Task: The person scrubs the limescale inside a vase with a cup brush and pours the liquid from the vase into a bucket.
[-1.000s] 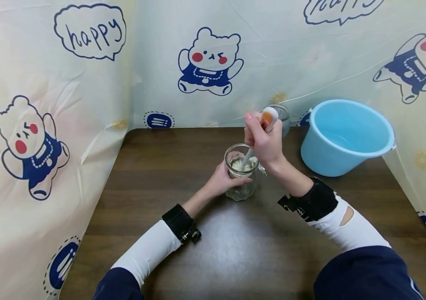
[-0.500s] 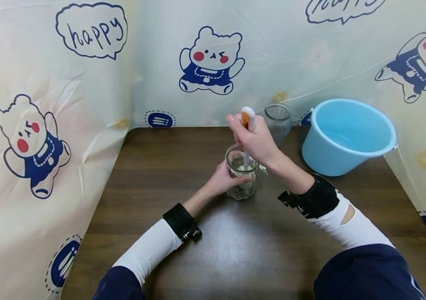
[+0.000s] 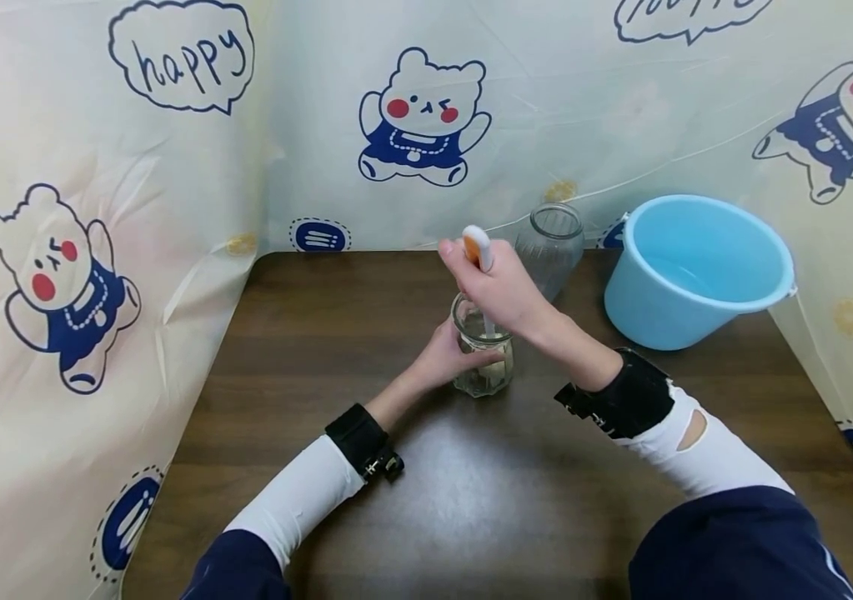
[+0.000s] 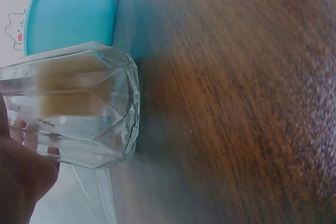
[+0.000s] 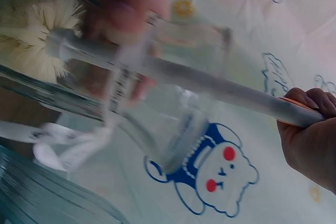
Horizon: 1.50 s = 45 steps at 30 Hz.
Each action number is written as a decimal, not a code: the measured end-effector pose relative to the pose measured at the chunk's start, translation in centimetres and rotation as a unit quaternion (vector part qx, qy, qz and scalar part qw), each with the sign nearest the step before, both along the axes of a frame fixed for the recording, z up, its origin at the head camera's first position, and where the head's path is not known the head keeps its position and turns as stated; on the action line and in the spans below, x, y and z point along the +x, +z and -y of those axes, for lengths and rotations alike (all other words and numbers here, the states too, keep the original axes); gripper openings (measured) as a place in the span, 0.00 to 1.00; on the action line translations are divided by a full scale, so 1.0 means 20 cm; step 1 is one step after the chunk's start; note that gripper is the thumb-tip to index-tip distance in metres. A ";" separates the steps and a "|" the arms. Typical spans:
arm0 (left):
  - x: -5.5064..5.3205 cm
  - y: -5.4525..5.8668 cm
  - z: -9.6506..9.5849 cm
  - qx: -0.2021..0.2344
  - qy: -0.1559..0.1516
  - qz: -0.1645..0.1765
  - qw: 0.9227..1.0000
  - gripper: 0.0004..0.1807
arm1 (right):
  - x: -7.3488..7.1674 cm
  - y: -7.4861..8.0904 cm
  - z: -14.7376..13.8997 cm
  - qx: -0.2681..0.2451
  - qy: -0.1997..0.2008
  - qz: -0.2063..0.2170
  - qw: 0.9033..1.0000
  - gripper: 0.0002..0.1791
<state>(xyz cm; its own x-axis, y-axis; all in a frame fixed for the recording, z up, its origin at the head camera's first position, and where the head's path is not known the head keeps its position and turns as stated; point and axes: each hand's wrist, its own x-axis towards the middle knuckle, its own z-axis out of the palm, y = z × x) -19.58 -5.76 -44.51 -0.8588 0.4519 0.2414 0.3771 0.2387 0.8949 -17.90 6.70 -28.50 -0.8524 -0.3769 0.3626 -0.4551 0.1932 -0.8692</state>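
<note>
My left hand (image 3: 444, 357) grips a clear faceted glass jar (image 3: 483, 380) around its side, near the middle of the table. Above the jar's mouth, my right hand (image 3: 510, 287) holds a bottle brush (image 3: 475, 242) by its white and orange handle. The grey shaft (image 5: 210, 85) runs down through the mouth. Inside the jar, the cream bristles (image 5: 37, 27) show in the right wrist view, and the left wrist view has them as a tan blur. A printed white ribbon (image 5: 65, 145) hangs at the jar's neck. Most left fingers are hidden behind glass.
A second glass jar (image 3: 552, 254) stands at the back, just beyond my right hand. To its right is a light blue bucket (image 3: 654, 312). Bear-printed cloth (image 3: 306, 125) rises behind the wooden table (image 3: 321, 333) and along both sides.
My right hand and the brush handle's top have shifted left, so the handle now leans left rather than right. The left hand and the jar have stayed almost in place.
</note>
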 end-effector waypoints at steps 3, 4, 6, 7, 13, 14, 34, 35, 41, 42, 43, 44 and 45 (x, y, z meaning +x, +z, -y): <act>0.00 0.00 -0.01 -0.014 0.002 -0.015 1.000 0.48 | 0.03 0.01 0.00 0.020 -0.014 0.001 1.000 0.25; -0.01 0.00 -0.01 -0.015 0.002 -0.016 1.000 0.48 | 0.03 0.01 0.00 0.022 -0.014 0.002 1.000 0.25; -0.01 0.00 -0.01 -0.008 0.000 -0.017 1.000 0.46 | 0.01 0.01 0.00 0.009 -0.013 0.002 1.000 0.24; -0.01 0.00 -0.01 -0.002 -0.001 -0.018 1.000 0.44 | 0.00 0.01 -0.01 -0.002 -0.014 0.003 1.000 0.24; 0.00 0.00 -0.01 0.020 -0.004 0.000 1.000 0.40 | -0.03 -0.01 -0.03 -0.040 -0.005 0.008 0.999 0.25; 0.00 0.00 0.00 0.019 -0.004 0.005 1.000 0.41 | -0.03 -0.01 -0.03 -0.037 -0.005 0.010 0.999 0.25; 0.01 0.00 0.00 0.027 0.002 -0.006 1.000 0.39 | -0.05 -0.02 -0.08 -0.078 0.000 0.058 0.995 0.25; 0.01 0.00 0.00 0.028 0.000 -0.008 1.000 0.40 | -0.05 -0.04 -0.08 -0.071 -0.002 0.065 0.995 0.25; 0.00 -0.01 -0.01 0.027 -0.005 -0.004 1.000 0.39 | -0.05 0.00 -0.07 -0.096 0.014 0.076 0.992 0.24; 0.00 -0.01 -0.01 0.027 -0.004 -0.001 1.000 0.38 | -0.05 0.01 -0.08 -0.109 0.019 0.074 0.991 0.25; 0.00 -0.01 -0.01 0.029 -0.002 0.002 1.000 0.38 | -0.05 0.03 -0.08 -0.122 0.025 0.072 0.990 0.25; 0.00 -0.01 -0.01 0.031 0.000 0.004 1.000 0.38 | -0.05 0.04 -0.08 -0.133 0.029 0.069 0.988 0.25; 0.00 -0.01 -0.01 0.033 0.000 0.005 0.999 0.38 | -0.05 0.05 -0.08 -0.144 0.033 0.067 0.987 0.25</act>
